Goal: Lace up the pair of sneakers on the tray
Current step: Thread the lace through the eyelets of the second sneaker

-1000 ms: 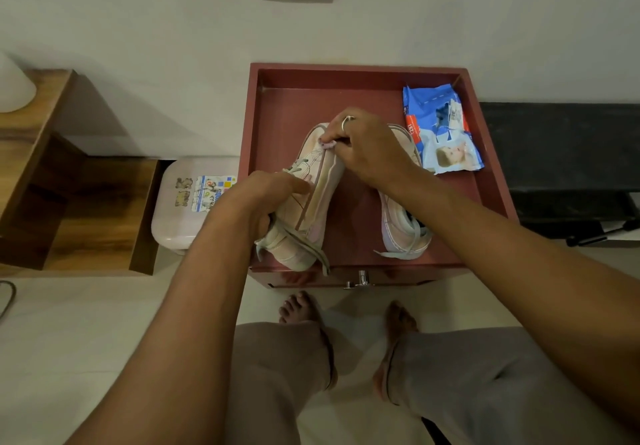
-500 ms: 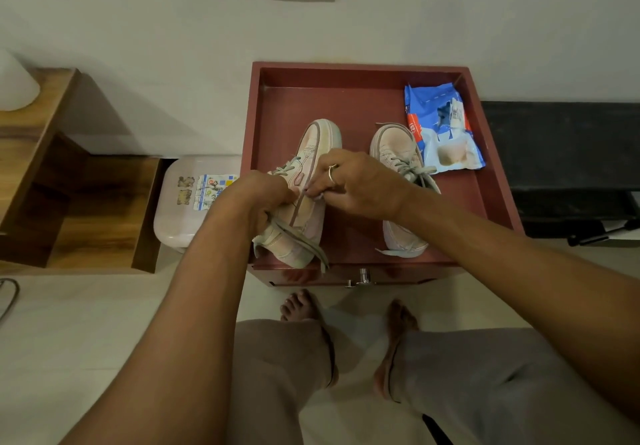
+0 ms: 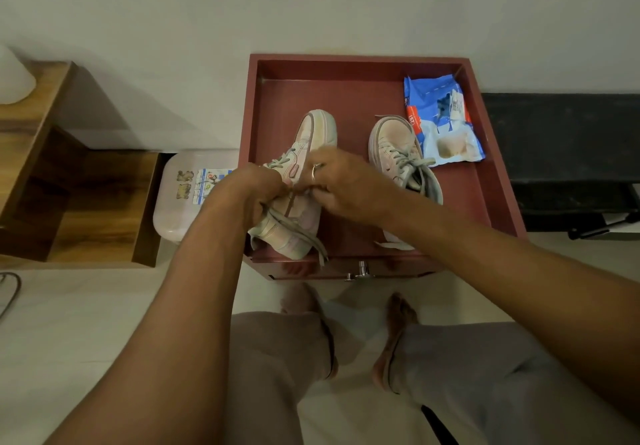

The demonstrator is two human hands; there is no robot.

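In the red tray [image 3: 346, 60], your left hand [image 3: 254, 195] is gripping the tilted pale-pink sneaker [image 3: 313, 139]; your right hand [image 3: 341, 184] is pinching its grey lace [image 3: 298, 230].

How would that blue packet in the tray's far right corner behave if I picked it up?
The blue packet looks crinkled and flat, so it would probably flop, not hold shape. Lying thin on the tray, it is likely light. Its glossy film may feel slippery.

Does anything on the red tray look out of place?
A torn-open blue packet lies in the tray's far right corner, unrelated to lacing. The left sneaker is tilted on its side between left hand and right hand, a loose lace trailing over the tray's front edge.
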